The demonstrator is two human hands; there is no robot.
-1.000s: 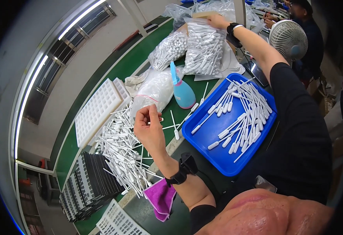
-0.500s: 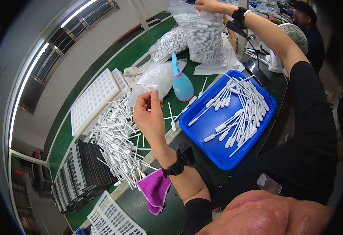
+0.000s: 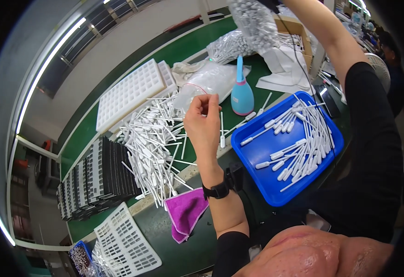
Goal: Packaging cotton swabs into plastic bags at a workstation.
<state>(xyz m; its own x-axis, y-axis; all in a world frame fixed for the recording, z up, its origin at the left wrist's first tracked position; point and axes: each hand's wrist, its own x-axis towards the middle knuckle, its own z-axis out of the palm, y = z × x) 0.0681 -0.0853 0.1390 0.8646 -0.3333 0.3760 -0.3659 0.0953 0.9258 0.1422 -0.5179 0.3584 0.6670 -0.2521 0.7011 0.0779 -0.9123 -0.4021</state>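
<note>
My left hand (image 3: 204, 122) is held over the green table beside the heap of white plastic droppers (image 3: 151, 147), fingers curled in against the thumb. What they hold, if anything, is hidden. My right forearm (image 3: 324, 27) reaches away to the top edge, and the hand itself is out of the picture. Near that edge a clear bag full of droppers (image 3: 256, 27) is raised, its top cut off. Another filled bag (image 3: 229, 46) lies behind it. A blue tray (image 3: 259, 143) with many loose droppers stands at the right.
A light-blue squeeze bottle (image 3: 242, 97) stands by a clear plastic bag (image 3: 213, 76). White grid racks (image 3: 130, 94), stacked black trays (image 3: 95, 177), a white slotted panel (image 3: 128, 244) and a purple cloth (image 3: 187, 212) lie leftward. A phone (image 3: 327, 99) and cardboard box (image 3: 294, 30) are at far right.
The view has swung so the scene sits further right. My right hand and the top of the raised bag have left the picture. My left hand keeps its curled shape.
</note>
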